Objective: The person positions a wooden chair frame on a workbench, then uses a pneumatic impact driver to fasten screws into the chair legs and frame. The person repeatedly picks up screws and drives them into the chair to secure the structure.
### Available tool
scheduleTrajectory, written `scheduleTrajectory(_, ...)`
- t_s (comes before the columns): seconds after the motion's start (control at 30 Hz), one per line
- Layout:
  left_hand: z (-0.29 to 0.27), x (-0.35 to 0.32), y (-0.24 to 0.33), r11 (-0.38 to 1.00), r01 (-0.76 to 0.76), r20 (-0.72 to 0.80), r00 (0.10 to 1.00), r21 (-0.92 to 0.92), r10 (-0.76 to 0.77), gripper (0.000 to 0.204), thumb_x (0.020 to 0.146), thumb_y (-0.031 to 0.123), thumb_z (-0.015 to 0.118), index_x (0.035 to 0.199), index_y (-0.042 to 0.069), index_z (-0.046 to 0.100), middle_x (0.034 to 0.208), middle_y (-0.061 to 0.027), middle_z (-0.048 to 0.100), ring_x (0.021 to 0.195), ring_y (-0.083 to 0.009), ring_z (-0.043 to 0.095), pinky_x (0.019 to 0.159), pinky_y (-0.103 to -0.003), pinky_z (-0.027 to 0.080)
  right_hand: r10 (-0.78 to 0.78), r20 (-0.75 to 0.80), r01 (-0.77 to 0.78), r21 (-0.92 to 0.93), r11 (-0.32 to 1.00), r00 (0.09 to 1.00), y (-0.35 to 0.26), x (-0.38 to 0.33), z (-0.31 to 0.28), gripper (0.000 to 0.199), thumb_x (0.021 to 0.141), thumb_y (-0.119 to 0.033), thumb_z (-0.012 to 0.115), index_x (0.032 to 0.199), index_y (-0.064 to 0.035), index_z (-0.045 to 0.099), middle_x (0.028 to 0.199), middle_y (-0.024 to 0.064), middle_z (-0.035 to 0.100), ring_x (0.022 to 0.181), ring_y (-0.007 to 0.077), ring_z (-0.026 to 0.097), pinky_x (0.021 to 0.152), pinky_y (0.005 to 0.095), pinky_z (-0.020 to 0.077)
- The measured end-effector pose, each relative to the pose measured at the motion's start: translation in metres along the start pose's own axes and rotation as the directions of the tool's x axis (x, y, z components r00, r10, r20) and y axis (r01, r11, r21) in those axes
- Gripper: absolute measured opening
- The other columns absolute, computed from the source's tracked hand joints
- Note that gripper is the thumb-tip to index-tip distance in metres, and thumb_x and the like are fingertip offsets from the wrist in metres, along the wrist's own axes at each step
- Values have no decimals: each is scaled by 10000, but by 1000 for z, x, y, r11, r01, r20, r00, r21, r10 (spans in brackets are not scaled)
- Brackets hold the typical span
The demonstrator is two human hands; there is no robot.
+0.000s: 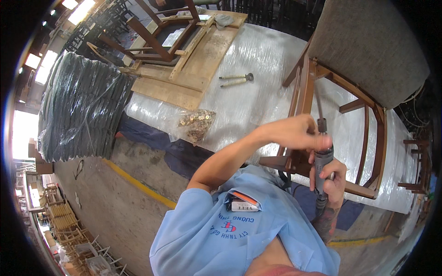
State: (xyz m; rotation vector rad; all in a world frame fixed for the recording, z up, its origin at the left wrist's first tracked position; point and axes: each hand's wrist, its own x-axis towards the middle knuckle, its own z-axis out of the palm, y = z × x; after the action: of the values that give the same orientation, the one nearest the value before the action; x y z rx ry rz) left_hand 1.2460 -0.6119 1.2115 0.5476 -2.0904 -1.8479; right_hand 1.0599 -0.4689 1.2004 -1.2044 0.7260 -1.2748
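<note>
grey power driver (323, 158) runs lengthwise away from the blue shirt (189, 234), its shaft (318, 101) toward a corner of the brown chair frame (381, 133); contact is unclear. the right hand (335, 177) wraps its body; nearer the shaft, the left hand (297, 131) curls, blurred, its grip impossible to tell.

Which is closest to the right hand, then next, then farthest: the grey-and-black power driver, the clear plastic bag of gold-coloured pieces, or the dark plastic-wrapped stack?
From the right hand, head view:
1. Grey-and-black power driver: held in it.
2. Clear bag of gold-coloured pieces: to its left.
3. Dark plastic-wrapped stack: farthest left.
</note>
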Motion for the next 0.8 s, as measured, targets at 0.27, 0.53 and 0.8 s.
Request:
scheduleTrajectory(0.27,9,-34,-2,981,77,147,988,-177,-51,704,967,649,433,793,29,719,683,-62,695,660,-150,679,620,-278,500,376,110,-363,-124,924,920,-13,8,21,955,701,-293,801,1476,-97,278,1136,165,607,871,173,619,701,287,506)
scheduleTrajectory(0.53,34,-36,-11,878,219,-46,964,-426,-263,555,958,541,437,831,61,686,643,-30,597,572,-130,501,566,-274,410,516,81,-496,-184,849,853,-51,20,19,1097,738,-354,788,1549,-67,107,1258,232,537,922,230,645,744,319,520)
scheduleTrajectory(0.8,19,-38,14,560,133,-38,958,-817,-283,508,926,551,472,708,99,549,578,2,413,446,-81,341,377,-223,186,-21,-69,-54,-905,423,997,-141,-78,4,569,718,-357,763,1149,-11,628,1044,170,659,811,266,664,754,364,525)
